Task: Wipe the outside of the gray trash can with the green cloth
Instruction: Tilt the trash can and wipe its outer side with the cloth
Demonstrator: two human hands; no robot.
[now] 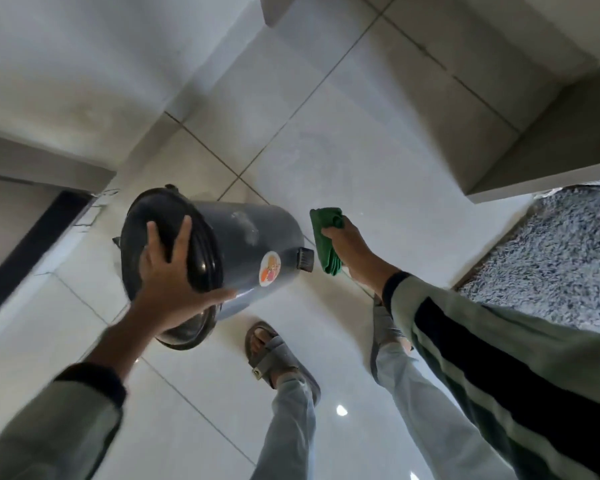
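- The left hand lay spread open on the dark lid, steadying the gray trash can.
- The right hand gripped the bunched green cloth just beside the can's wall, apparently apart.
- Judged step: between strokes; next, press cloth against the dusty side.

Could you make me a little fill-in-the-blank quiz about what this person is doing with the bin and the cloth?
1. The right hand grips a folded cloth coloured ____.
2. The left hand rests on the trash can's black ____.
3. The cloth is ____ the trash can, not touching it.
4. A round ____ is stuck on the can's gray side.

Missing words: green; lid; beside; sticker
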